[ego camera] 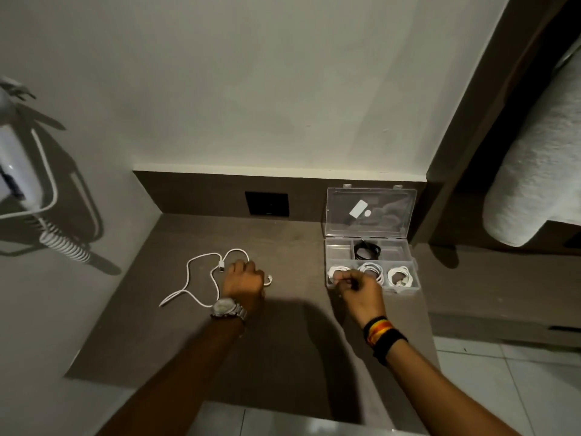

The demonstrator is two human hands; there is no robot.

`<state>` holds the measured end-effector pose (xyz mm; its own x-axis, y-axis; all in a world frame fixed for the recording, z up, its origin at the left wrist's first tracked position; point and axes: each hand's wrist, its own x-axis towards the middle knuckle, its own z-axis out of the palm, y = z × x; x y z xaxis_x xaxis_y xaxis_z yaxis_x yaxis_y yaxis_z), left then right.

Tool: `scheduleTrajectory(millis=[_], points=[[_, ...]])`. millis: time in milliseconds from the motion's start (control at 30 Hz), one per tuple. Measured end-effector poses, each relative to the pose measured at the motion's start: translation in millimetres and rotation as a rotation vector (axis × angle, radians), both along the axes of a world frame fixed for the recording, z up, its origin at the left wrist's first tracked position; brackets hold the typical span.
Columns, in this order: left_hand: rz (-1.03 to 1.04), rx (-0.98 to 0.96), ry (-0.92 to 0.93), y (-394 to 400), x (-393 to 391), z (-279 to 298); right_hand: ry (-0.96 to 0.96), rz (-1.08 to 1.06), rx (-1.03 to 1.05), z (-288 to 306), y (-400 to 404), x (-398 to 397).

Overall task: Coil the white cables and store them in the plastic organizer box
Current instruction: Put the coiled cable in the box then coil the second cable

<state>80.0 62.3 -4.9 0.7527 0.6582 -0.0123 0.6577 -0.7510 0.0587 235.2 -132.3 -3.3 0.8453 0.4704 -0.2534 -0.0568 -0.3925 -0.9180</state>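
Note:
A loose white cable (pixel 201 272) sprawls uncoiled on the brown desk (pixel 283 341). My left hand (pixel 243 280) rests closed on one end of it, and a plug shows just right of the fist. The clear plastic organizer box (pixel 338 247) stands open at the back right, its lid leaning on the wall. Its front row holds three coiled white cables: middle (pixel 372 269), right (pixel 399 275) and left (pixel 334 272). My right hand (pixel 358 287) is over the front left compartment, fingers pinched on that coil. A black cable (pixel 366 248) lies in a rear compartment.
A dark wall socket plate (pixel 266 203) sits on the back panel left of the box. A wall-mounted white hair dryer with a spiral cord (pixel 67 247) hangs at the left. A rolled white towel (pixel 534 158) lies at the right. Tiled floor is below.

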Motion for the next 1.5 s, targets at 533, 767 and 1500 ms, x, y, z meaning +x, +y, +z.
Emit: scheduleTrajectory(millis=[533, 767, 1500], points=[[0.298, -0.973, -0.77, 0, -47, 125, 0.109, 0.395, 0.405, 52, 82, -148], [-0.194, -0.603, -0.588, 49, -135, 148, -0.152, 0.606, 0.3, 131, 85, -165], [-0.376, -1.084, -0.619, 15, -150, 190, -0.719, 0.324, 0.211, 198, 56, -163]])
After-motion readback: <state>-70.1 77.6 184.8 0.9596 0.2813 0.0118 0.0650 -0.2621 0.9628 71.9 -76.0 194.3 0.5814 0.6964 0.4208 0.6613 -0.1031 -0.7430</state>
